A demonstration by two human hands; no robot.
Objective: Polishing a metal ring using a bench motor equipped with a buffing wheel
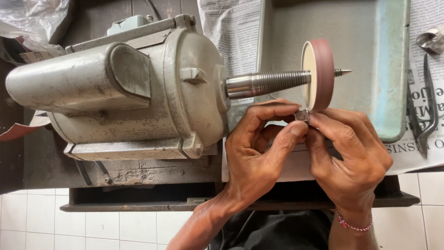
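Newspapered bench (231, 32) — metal piece (302, 115) pinched in both grips.

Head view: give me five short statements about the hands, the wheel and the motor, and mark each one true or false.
1. Both hands pinch a small metal piece under the wheel. True.
2. The wheel sits on a threaded, tapered spindle. True.
3. The motor is bright blue. False: it is worn grey metal.
4. The right hand wears a cord bracelet at the wrist. True.
5. The left hand rests flat on the motor. False: its fingers curl around the small piece, off the motor.
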